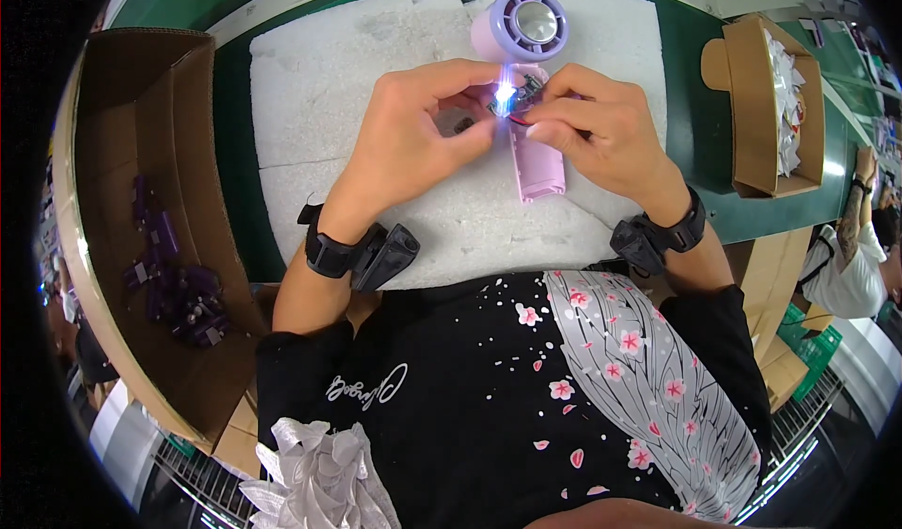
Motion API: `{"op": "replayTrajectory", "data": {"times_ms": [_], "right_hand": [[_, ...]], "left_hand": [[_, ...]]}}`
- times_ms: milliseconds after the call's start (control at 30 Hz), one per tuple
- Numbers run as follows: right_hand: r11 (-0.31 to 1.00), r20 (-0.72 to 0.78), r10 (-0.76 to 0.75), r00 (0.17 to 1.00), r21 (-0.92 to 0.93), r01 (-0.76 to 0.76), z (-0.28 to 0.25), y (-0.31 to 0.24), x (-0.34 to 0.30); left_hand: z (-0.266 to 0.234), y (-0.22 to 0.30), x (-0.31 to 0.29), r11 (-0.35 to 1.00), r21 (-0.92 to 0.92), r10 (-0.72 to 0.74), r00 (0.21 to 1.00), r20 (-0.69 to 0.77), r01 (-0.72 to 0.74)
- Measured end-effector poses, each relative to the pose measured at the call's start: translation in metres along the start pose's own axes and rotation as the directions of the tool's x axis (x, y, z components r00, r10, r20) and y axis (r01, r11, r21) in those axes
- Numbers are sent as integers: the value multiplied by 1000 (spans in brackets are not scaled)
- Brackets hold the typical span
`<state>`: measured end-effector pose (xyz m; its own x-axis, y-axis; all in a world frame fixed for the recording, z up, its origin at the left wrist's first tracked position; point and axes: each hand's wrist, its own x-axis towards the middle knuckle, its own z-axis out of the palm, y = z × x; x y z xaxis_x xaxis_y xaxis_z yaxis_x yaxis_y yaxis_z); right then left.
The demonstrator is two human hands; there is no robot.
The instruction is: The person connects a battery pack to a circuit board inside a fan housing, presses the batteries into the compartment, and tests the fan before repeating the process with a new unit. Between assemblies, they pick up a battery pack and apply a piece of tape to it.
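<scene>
A handheld fan with a round lilac head (507, 33) lies on the white foam sheet, its pink handle shell (540, 174) open and pointing toward me. Over the handle's upper part, a small circuit board (530, 87) glows with a bright bluish-white light (505, 97). My left hand (404, 139) pinches the board's lit side between thumb and forefinger. From the right, my right hand (611, 130) has its fingertips closed at a short red wire (518, 121) beside the board. Glare and fingers hide part of the board.
White foam sheet (329, 87) covers the green bench. At left stands a deep cardboard box (155, 78) holding several dark purple parts (178, 285). A smaller carton (810, 144) with white packets (787, 106) sits at right. Another person (850, 266) is at the far right.
</scene>
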<state>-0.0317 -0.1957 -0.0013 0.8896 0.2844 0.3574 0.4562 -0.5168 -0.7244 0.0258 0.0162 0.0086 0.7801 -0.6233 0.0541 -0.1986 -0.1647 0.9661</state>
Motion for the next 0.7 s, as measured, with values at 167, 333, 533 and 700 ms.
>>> {"op": "replayTrajectory", "data": {"times_ms": [167,333,533,700], "right_hand": [[995,-19,92,996,-43,-93,3,-2,-2],[987,-146,161,976,21,-159,8,-12,3],[995,-155,68,986,-59,-77,7,-9,5],[993,-164,81,983,-71,-93,7,-7,4]], "left_hand": [[3,1,1,997,63,49,999,-7,-49],[7,5,0,996,68,64,997,-48,-60],[6,1,2,996,23,83,994,-69,-82],[3,7,0,989,147,37,999,-34,-31]]}}
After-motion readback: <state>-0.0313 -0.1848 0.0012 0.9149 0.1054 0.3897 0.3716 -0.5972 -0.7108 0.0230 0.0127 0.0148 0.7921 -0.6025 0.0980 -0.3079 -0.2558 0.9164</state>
